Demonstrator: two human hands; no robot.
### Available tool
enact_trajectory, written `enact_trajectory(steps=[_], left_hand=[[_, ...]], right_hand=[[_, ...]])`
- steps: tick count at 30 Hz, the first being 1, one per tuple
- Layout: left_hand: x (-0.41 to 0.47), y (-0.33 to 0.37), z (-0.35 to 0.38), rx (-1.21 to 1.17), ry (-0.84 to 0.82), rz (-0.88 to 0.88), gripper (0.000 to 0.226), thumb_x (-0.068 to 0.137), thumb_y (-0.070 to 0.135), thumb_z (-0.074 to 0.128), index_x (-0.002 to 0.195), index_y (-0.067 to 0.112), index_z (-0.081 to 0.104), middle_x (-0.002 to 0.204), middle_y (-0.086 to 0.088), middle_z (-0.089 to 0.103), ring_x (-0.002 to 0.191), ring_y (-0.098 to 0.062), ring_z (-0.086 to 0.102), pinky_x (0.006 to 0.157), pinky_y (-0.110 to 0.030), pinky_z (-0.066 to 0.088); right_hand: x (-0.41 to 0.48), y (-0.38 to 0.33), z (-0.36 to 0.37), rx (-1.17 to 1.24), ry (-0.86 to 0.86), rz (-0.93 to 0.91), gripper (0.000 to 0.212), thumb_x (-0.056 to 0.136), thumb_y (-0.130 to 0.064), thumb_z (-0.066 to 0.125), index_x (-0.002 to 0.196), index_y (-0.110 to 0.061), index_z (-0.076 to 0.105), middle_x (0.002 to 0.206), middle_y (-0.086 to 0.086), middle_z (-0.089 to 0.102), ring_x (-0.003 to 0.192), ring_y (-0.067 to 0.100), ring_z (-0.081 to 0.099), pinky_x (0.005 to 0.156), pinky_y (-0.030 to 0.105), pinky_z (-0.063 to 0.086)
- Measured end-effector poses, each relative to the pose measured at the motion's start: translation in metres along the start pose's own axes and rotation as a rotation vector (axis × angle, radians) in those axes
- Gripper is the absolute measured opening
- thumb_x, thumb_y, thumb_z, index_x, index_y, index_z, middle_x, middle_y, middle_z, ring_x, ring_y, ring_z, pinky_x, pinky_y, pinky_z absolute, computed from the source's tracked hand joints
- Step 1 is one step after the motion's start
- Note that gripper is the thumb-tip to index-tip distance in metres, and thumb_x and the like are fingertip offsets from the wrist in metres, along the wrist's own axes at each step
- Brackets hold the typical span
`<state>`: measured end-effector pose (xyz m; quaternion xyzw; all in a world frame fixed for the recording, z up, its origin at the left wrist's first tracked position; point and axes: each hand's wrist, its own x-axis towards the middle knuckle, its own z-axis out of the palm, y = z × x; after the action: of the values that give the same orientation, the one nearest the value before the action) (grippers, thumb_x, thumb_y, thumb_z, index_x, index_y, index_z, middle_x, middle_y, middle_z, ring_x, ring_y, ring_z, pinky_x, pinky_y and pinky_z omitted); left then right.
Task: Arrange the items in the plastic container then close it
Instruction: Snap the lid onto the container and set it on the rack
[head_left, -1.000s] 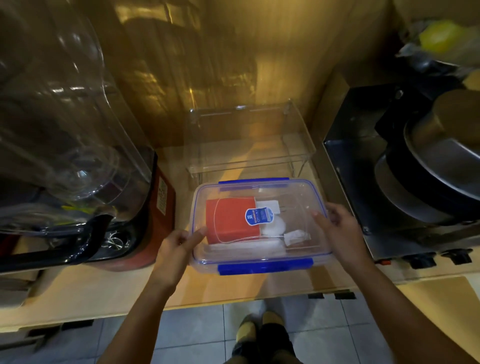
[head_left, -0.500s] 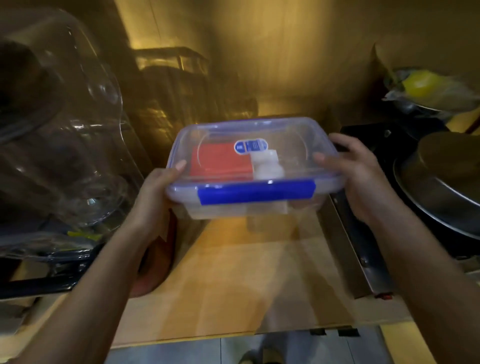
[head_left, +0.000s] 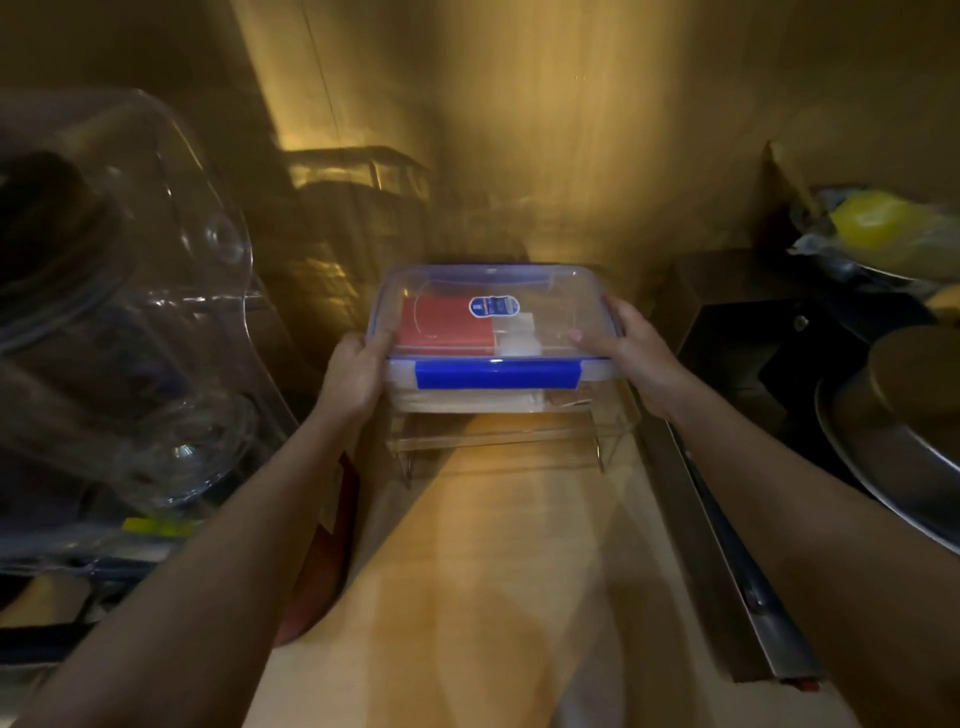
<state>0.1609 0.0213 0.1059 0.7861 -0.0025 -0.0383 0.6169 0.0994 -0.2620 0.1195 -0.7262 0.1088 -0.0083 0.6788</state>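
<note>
A clear plastic container (head_left: 566, 291) with a blue-rimmed lid and a blue front clip (head_left: 497, 375) is held at the back of the wooden counter, on or just above a clear acrylic stand (head_left: 498, 439). The lid is on. Inside I see a red item (head_left: 444, 326) and small white items (head_left: 517, 338). My left hand (head_left: 356, 374) grips the container's left side, thumb on the lid. My right hand (head_left: 631, 348) grips its right side.
A large clear plastic cover (head_left: 130, 332) over a red-based appliance (head_left: 332, 561) fills the left. On the right a dark stove (head_left: 779, 374) carries metal pots (head_left: 904, 415), with a yellow item in a bag (head_left: 878, 223) behind. The wooden counter (head_left: 493, 597) runs between them.
Both hands lifted the closed container off the counter's front and carried it away from me to the clear stand at the back. The view tilted upward.
</note>
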Motion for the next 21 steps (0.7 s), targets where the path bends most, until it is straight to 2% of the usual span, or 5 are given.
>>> enact_trajectory(steps=[3, 7, 11, 14, 21], left_hand=[[-0.006, -0.009, 0.006, 0.068, -0.014, -0.007, 0.028, 0.088, 0.049, 0.052, 0.078, 0.024, 0.058, 0.065, 0.02, 0.073, 0.061, -0.003, 0.07, 0.044, -0.012, 0.049], [-0.011, -0.023, 0.016, 0.17, 0.008, 0.007, 0.024, 0.091, 0.049, 0.048, 0.078, 0.029, 0.053, 0.067, 0.005, 0.07, 0.065, -0.006, 0.069, 0.052, -0.019, 0.052], [-0.011, -0.024, 0.018, 0.252, 0.046, -0.046, 0.043, 0.091, 0.053, 0.044, 0.11, 0.016, 0.054, 0.093, -0.002, 0.067, 0.083, -0.016, 0.068, 0.076, -0.04, 0.058], [-0.011, -0.018, 0.015, 0.36, 0.034, -0.107, 0.05, 0.091, 0.055, 0.04, 0.118, 0.014, 0.049, 0.103, -0.007, 0.066, 0.087, -0.02, 0.066, 0.079, -0.041, 0.056], [-0.015, 0.029, 0.012, 0.862, 0.074, -0.005, 0.061, 0.084, 0.063, 0.044, 0.122, 0.014, 0.048, 0.116, -0.013, 0.06, 0.095, -0.024, 0.06, 0.077, -0.038, 0.051]], right_hand=[[0.005, 0.009, -0.003, -0.007, -0.024, 0.033, 0.068, 0.075, -0.019, 0.074, 0.134, -0.027, 0.041, 0.11, -0.004, 0.061, 0.093, 0.01, 0.065, 0.062, 0.02, 0.054], [0.006, 0.018, -0.008, -0.067, -0.068, 0.024, 0.069, 0.077, -0.026, 0.07, 0.136, -0.032, 0.035, 0.115, -0.004, 0.059, 0.098, 0.013, 0.064, 0.07, 0.025, 0.055], [0.003, 0.02, -0.008, -0.126, -0.1, 0.026, 0.072, 0.082, -0.036, 0.065, 0.142, -0.034, 0.026, 0.129, 0.0, 0.051, 0.108, 0.016, 0.059, 0.084, 0.035, 0.053], [0.001, 0.014, -0.01, -0.23, -0.105, 0.046, 0.075, 0.081, -0.044, 0.063, 0.143, -0.036, 0.023, 0.134, 0.001, 0.049, 0.114, 0.02, 0.057, 0.094, 0.047, 0.049], [-0.003, -0.031, -0.002, -0.995, -0.029, -0.045, 0.058, 0.082, -0.052, 0.056, 0.133, -0.03, 0.04, 0.132, 0.005, 0.054, 0.116, 0.025, 0.053, 0.096, 0.053, 0.043]])
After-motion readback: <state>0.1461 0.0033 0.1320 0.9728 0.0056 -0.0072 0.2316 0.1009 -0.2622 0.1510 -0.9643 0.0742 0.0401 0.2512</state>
